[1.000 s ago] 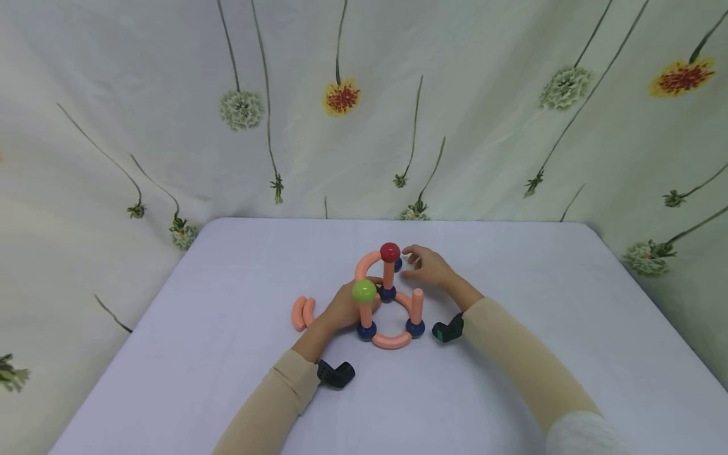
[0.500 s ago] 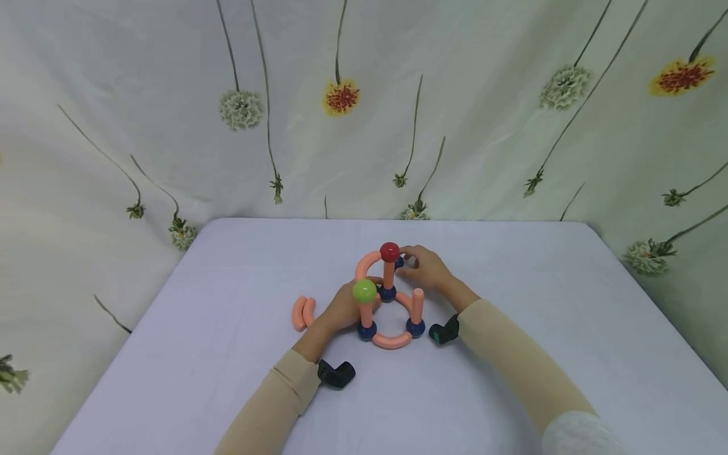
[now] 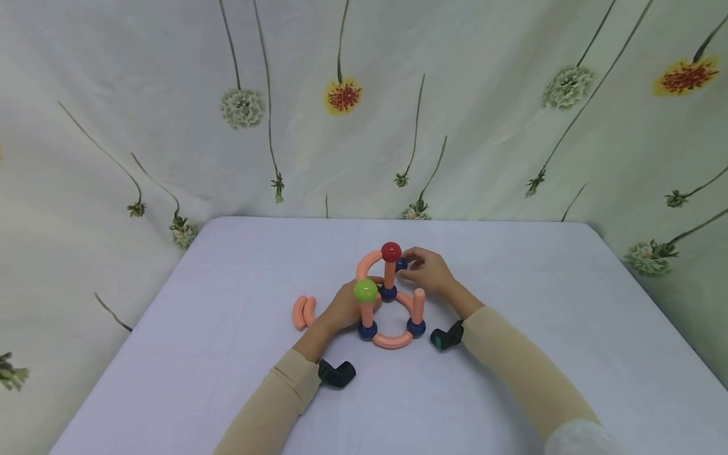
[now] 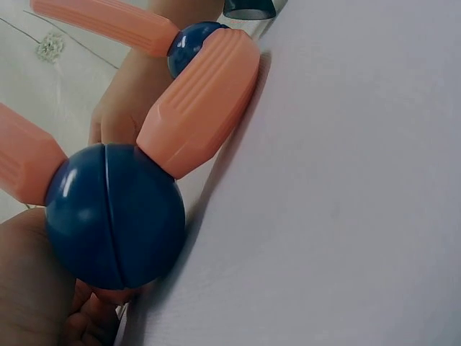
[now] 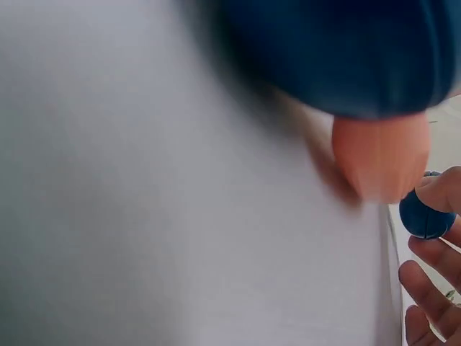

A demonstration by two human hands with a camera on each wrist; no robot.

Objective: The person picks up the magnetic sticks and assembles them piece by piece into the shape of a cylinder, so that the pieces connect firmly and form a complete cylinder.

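Observation:
Salmon-coloured rods and dark blue balls form a ring with upright posts in the head view. A red ball (image 3: 391,252) tops the back post, and a green ball (image 3: 366,291) tops the left one. The right post (image 3: 418,306) has a bare top. My left hand (image 3: 344,308) reaches behind the green-topped post and grips a curved rod (image 3: 378,302) of the ring, its fingertips partly hidden. Behind the red ball, my right hand (image 3: 428,270) pinches a loose blue ball (image 5: 426,216) between thumb and fingers. Another curved rod (image 3: 368,262) arcs behind the ring at the left.
Two loose curved rods (image 3: 304,312) lie side by side to the left of my left hand. The pale table (image 3: 227,354) ends before a hanging cloth (image 3: 478,114) printed with flowers. A black wrist camera (image 3: 337,374) sits on the left wrist.
My right hand has come in to the loose blue ball, its fingers have closed on it, and the ball has shifted slightly right. The left hand and the ring stay in place.

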